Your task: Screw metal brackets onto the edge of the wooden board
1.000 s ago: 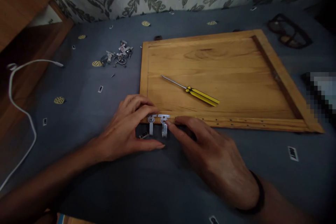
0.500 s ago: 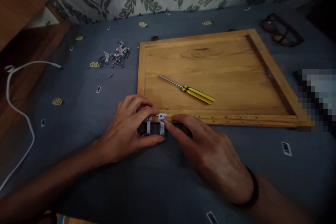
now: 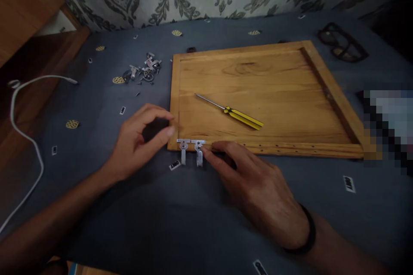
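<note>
Two silver metal hinges [image 3: 183,150] lie side by side on the front left edge of a wooden panel [image 3: 245,90], their arms hanging over the near side. My left hand [image 3: 138,142] is raised beside the panel's left corner, thumb and fingers apart with nothing between them. At the right-hand hinge [image 3: 199,152], a fingertip of my right hand [image 3: 258,184] touches its side while another finger rests on the panel's edge. The fingers of that hand are bent and apart. A screwdriver [image 3: 230,111] with a yellow and black handle lies on the panel.
A pile of metal hinges and screws [image 3: 146,68] lies on the blue cloth [image 3: 97,137] left of the panel. White cable [image 3: 35,150] runs along the left. Black-framed glasses [image 3: 343,43] lie at the back right, and a blurred-out object [image 3: 390,116] is at the right edge.
My left hand has let go of the hinges and moved left and up, uncovering the left hinge. My right hand has stayed at the right-hand hinge.
</note>
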`<state>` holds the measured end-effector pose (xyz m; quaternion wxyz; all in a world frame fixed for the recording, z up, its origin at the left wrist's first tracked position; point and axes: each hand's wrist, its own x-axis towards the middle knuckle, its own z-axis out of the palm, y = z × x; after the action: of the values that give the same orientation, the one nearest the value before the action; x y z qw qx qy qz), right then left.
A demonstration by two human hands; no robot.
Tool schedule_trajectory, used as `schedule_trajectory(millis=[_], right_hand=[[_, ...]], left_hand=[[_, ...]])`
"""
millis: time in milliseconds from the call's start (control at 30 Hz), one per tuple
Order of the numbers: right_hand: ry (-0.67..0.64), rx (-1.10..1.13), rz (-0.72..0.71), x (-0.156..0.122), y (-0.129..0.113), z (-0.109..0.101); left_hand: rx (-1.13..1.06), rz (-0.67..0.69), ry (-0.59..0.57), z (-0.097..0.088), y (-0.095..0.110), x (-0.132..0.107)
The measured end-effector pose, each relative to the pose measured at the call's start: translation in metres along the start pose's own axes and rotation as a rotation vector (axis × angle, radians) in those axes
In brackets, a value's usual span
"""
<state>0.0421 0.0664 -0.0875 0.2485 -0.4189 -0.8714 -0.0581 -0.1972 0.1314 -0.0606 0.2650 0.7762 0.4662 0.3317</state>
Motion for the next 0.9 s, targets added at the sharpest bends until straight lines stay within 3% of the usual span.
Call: schedule_trajectory(millis=[233, 500, 900], right_hand=[[-0.023, -0.005, 0.005, 0.001, 0.0, 0.001], [-0.003, -0.031, 0.0, 0.002, 0.0, 0.001], [-0.068, 0.009, 0.021, -0.002, 0.002, 0.001]], left_hand=[[-0.057, -0.189, 0.091, -0.005, -0.022, 0.008], [-0.006, -0.234, 0.142, -0.011, -0.026, 0.012], [0.049, -0.245, 0.245, -0.024, -0.053, 0.019]])
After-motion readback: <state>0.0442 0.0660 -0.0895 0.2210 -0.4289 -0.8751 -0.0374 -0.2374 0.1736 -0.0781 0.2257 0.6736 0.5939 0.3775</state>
